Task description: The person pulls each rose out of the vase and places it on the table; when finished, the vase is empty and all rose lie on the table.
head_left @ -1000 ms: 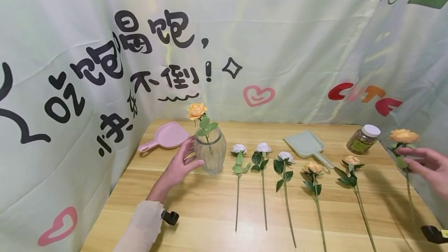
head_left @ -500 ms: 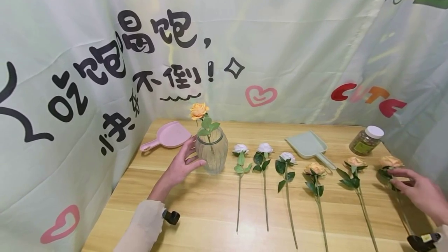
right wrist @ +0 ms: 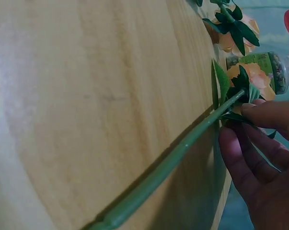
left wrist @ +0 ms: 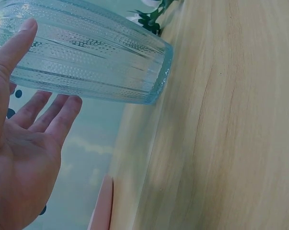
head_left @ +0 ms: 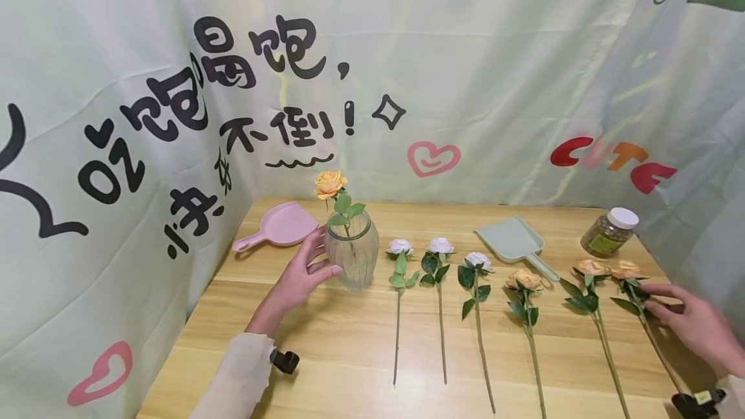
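Note:
In the head view my left hand (head_left: 304,275) is beside the ribbed glass vase (head_left: 356,264), its thumb in front and its relaxed fingers along the left side. The left wrist view shows the thumb across the vase (left wrist: 101,57) and the fingertips near its edge; firm contact cannot be made out. One orange rose (head_left: 330,184) stands in the vase. At the far right, my right hand (head_left: 689,322) pinches another orange rose (head_left: 627,269) by the leaves under its bloom, as the right wrist view shows. Its stem (right wrist: 168,167) slants low over the table.
Left of the held rose lie two orange roses (head_left: 592,268) and three white roses (head_left: 440,246) in a row. Behind are a grey-green dustpan (head_left: 512,241), a lidded jar (head_left: 609,235) and a pink dustpan (head_left: 286,224). Printed cloth (head_left: 495,83) surrounds the wooden table (head_left: 343,354).
My right hand has brought the orange rose down and to the left, beside the row of roses. The left hand has stayed at the vase.

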`<state>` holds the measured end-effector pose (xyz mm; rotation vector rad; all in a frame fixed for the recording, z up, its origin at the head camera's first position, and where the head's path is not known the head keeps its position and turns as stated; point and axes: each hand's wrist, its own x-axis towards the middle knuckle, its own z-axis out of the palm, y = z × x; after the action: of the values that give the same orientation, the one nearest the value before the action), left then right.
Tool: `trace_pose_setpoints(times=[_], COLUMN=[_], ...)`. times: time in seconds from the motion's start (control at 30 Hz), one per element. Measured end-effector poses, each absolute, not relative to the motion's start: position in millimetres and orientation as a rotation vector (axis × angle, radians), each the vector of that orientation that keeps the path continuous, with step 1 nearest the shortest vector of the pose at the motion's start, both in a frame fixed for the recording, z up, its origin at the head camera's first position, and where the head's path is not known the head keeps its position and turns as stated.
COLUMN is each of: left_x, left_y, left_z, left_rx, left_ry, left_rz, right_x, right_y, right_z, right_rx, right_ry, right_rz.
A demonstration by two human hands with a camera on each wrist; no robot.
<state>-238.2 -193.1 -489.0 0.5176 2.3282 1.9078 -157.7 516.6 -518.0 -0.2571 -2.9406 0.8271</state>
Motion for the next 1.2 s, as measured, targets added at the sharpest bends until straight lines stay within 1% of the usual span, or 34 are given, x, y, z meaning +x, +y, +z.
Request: trace_pose_setpoints(times=[0.33,0.77,0.93,1.03,1.1,1.2], left_x=[-238,-239,-239,-240,-241,-241], left_y=[-193,-193,-193,-194,-194,-195], left_z=[-489,-489,-489,-490,-491,-492], left_rx=[0.516,0.533,0.525,0.518,0.524,0.522], left_ry=[2.321,2.325,2.325,2.327,2.326,2.322], left_rz=[1.913,1.916,1.911,1.911,1.912,1.916], right_x=[-157,-154,-155,-155,-156,-159], right_y=[510,515,513,508,500,476], right_z=[-522,-524,-508,-495,-484,-463], right_rx=[-0.337,-0.467,-0.435,-0.405,-0.390,-0.354], right_ry=[-2.936,-2.880,-2.835,-2.739,-2.683,-2.649], right_rz=[0.831,0.803,0.711,0.733,0.758,0.746])
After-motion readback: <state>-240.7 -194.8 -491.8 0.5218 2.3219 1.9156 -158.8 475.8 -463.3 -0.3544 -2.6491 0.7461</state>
